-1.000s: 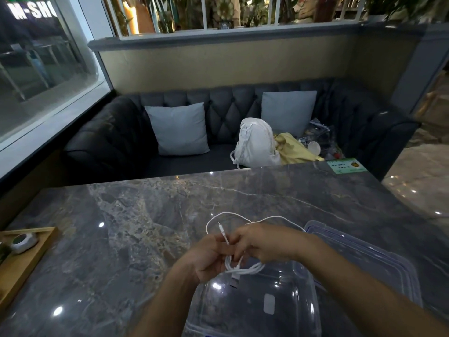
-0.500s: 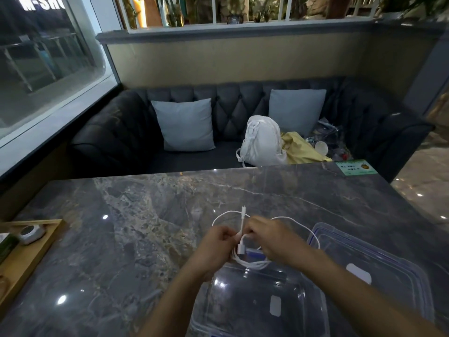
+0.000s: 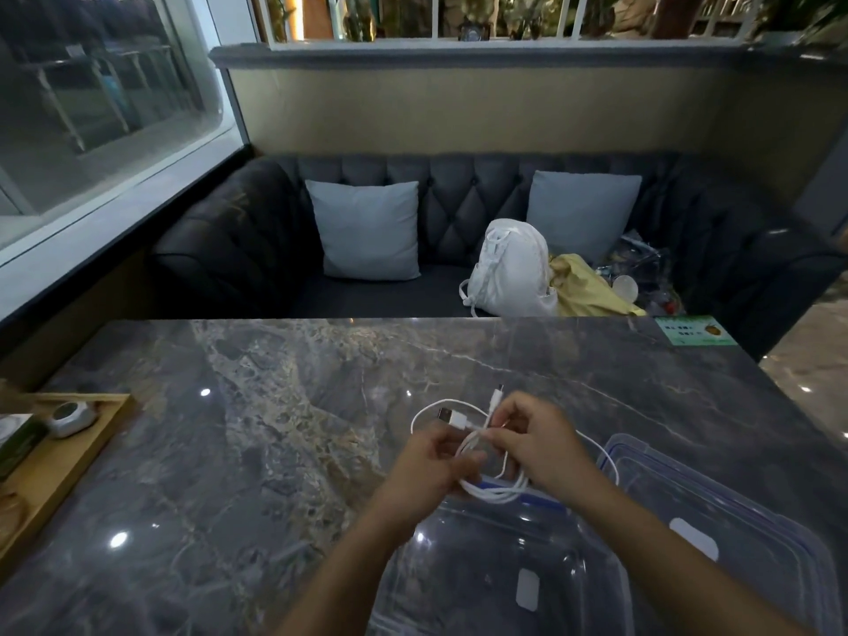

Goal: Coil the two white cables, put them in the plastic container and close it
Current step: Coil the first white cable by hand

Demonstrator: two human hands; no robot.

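Head view: a white cable (image 3: 493,491) is held in loops above the grey marble counter (image 3: 275,429), between both hands. The left hand (image 3: 429,468) has its fingers (image 3: 468,461) pinched on the bundled loops; the right hand (image 3: 539,445) has its fingers (image 3: 498,436) pinched on a strand near the two plug ends, which stick up. The clear plastic container (image 3: 495,576) is seen open just below the hands, its lid (image 3: 734,534) lying beside it on the right.
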